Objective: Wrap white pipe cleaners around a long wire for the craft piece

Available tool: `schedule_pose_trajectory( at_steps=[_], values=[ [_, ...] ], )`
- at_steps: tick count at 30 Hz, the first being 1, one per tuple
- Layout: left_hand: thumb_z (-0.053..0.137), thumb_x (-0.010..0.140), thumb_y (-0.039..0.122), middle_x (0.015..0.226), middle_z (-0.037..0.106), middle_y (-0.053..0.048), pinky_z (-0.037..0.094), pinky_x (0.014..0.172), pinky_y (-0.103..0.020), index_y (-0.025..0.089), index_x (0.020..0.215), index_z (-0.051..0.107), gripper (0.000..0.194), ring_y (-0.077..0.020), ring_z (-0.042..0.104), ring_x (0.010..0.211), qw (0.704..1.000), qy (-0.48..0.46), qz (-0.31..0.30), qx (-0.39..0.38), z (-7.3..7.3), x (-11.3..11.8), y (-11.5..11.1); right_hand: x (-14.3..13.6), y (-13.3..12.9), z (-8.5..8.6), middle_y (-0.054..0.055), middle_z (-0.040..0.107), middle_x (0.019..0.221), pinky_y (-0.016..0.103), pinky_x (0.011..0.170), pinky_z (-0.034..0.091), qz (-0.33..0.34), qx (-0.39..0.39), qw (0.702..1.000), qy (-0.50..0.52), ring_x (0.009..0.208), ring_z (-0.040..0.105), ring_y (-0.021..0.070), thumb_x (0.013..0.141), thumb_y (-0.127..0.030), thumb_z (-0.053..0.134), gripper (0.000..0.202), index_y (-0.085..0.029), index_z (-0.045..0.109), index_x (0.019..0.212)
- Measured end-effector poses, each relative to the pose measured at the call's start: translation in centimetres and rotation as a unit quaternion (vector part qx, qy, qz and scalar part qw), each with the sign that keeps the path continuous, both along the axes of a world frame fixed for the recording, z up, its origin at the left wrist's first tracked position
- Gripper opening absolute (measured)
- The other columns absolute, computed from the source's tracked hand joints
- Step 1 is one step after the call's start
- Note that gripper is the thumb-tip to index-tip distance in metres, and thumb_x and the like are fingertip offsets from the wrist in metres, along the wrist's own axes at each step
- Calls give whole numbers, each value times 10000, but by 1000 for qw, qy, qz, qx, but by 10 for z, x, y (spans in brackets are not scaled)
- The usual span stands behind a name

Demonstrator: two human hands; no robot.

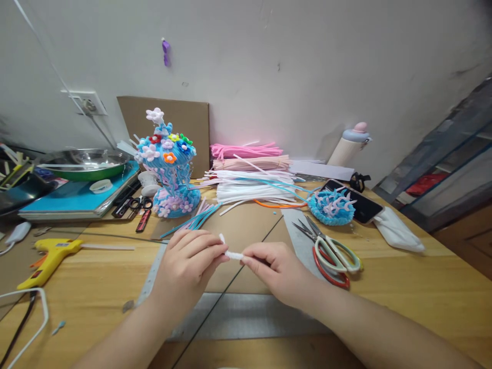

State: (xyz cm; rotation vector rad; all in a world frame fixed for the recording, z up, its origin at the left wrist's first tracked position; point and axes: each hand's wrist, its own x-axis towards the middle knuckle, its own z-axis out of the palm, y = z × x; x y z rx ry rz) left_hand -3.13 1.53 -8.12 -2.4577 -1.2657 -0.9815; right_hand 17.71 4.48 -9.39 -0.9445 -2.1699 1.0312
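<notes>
A short white pipe cleaner [234,255] is stretched between my hands, above a brown cardboard sheet [246,230]. My left hand [192,261] pinches it near its left part, and a bent white tip sticks up past those fingers. At its right end, my right hand [274,269] grips it between thumb and forefinger. A thin dark green wire [234,277] runs diagonally beneath both hands. Behind them lie bundled white pipe cleaners [249,187], with peach and pink bundles further back.
A blue pipe-cleaner piece with flowers [167,159] stands at back left. Scissors [330,248], a blue coral-like piece [331,206] and a phone [363,205] lie to the right. On the left are a yellow glue gun [49,259], its cable and a steel bowl [82,163].
</notes>
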Motion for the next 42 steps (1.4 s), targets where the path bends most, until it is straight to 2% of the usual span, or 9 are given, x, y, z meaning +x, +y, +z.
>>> schedule_pose_trajectory(
  at_steps=[5,9,14,21,26,31,37,39,42],
  values=[
    [559,881,245,830,702,-5,393,760,-327,220,844,658,109,-157,609,783,994,-16,-8,-106,0,0,4,5,-3,0,3,555,657,239,562,300,17,197,978,-69,597,466,119,934,-210,399,238,-172,582,788],
    [478,919,264,775,651,-2,389,700,-303,207,797,619,195,-156,566,746,967,-38,-16,-252,5,0,2,6,-2,0,10,585,672,249,555,292,21,249,964,-88,596,479,123,923,-181,409,207,-166,597,838],
    [450,858,104,901,589,-4,391,769,-304,213,908,528,143,-172,522,870,942,-27,-30,-333,9,-2,-4,6,1,0,5,584,680,224,567,319,30,170,982,-70,606,485,115,913,-188,439,198,-172,602,803],
    [541,841,139,864,617,-10,346,738,-328,198,840,533,60,-180,515,804,978,39,-32,-201,-1,1,2,3,4,3,-31,500,601,210,522,308,20,-39,999,-28,569,423,103,890,-264,494,223,-164,641,755],
    [501,893,170,885,666,-22,358,731,-313,204,882,599,104,-160,555,779,987,25,-57,-146,0,-3,3,2,4,6,-37,465,588,215,520,306,12,-65,998,-21,567,404,105,885,-289,495,236,-163,640,749],
    [528,893,214,876,680,-14,365,731,-307,213,885,629,101,-156,580,779,986,11,-54,-156,-3,-7,3,5,0,6,-30,514,603,220,516,296,31,85,993,-82,549,427,101,917,-228,447,227,-175,620,779],
    [502,910,226,863,647,4,416,710,-244,222,843,628,142,-122,589,781,961,-79,-56,-260,-4,-7,1,8,-4,0,11,539,618,289,513,254,24,371,915,-154,547,435,138,920,-160,389,239,-154,627,909],
    [506,905,220,856,640,-4,426,689,-239,218,845,631,139,-123,587,765,963,-88,-51,-251,-5,-8,0,8,-2,-1,17,570,693,273,546,315,16,308,944,-119,605,484,139,933,-229,423,217,-175,610,1029],
    [524,889,197,874,649,-25,437,705,-260,214,865,640,120,-141,591,780,976,-100,-32,-191,-4,-7,-1,9,7,-2,37,572,875,262,602,425,-24,81,995,58,709,536,150,928,-430,423,361,-224,493,1216]
  ],
)
